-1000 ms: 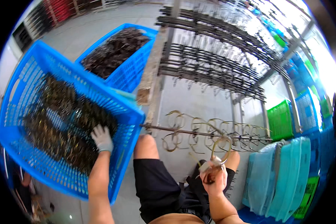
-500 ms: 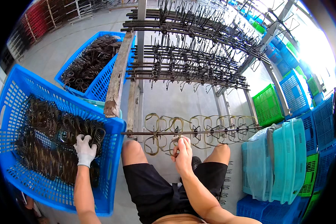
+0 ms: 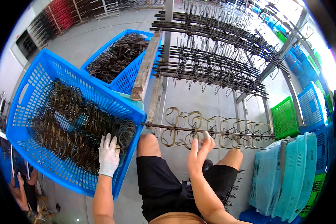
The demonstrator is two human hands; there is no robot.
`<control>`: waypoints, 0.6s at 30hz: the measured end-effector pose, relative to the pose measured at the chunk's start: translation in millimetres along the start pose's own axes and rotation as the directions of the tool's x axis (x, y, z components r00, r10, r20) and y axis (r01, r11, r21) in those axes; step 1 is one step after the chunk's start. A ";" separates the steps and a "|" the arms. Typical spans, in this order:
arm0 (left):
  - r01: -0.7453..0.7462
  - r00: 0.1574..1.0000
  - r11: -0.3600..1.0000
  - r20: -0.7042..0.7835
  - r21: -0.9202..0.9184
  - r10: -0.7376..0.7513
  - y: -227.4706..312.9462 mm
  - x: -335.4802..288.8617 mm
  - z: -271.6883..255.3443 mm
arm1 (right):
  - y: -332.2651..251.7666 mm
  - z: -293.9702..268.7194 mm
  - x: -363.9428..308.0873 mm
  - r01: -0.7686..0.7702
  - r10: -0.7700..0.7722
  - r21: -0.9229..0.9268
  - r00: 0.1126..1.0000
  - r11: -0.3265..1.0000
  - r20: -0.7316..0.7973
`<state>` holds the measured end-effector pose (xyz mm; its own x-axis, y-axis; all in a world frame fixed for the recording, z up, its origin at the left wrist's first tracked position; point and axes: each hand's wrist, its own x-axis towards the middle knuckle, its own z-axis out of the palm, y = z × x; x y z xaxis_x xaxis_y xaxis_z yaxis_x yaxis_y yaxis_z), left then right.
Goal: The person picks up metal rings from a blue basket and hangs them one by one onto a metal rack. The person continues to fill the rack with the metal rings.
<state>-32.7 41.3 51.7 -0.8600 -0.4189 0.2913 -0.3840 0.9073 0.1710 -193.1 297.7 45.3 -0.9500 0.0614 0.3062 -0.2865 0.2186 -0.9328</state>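
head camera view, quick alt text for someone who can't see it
A seated person's gloved left hand is in a blue basket of dark looped pieces; the right hand, fingers apart, is beside a horizontal rod lined with loops. Beyond stands a rack of dark rods.

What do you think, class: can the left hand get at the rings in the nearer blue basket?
Probably yes: the left hand is over the open basket, beside the rings, with nothing visible in the way.

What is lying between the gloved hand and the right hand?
In the head view, the blue basket's right wall, the left knee and some grey floor.
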 end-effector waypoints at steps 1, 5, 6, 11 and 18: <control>-0.017 1.000 1.000 -0.020 -0.009 0.017 7.9 -1.6 -14.6 | -20.3 -4.9 -11.6 0.193 -0.192 -0.104 0.981 0.976 0.016; 0.067 0.998 0.865 0.051 -0.497 -0.048 47.6 -11.6 -46.7 | -63.2 9.6 -63.7 0.286 -0.217 -0.017 0.763 0.958 0.609; 0.009 0.999 0.798 -0.033 -0.602 -0.035 59.9 -14.0 -48.7 | -69.3 23.8 -74.0 0.107 -0.068 -0.006 0.667 0.994 0.742; 0.226 0.955 0.423 0.113 -0.878 -0.275 57.9 -27.9 -22.6 | -48.5 63.8 -117.8 -0.770 0.225 0.314 0.503 0.556 0.835; 0.308 0.949 0.934 0.132 -0.178 -0.288 0.3 -28.0 25.5 | -89.8 -54.3 -36.6 -0.568 0.212 0.103 0.462 0.817 0.861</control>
<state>-17.4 54.2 19.6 -0.7496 -0.6539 0.1027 -0.5642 0.7124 0.4172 -125.9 328.8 128.2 -0.6062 -0.7642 -0.2203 0.2926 0.0433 -0.9553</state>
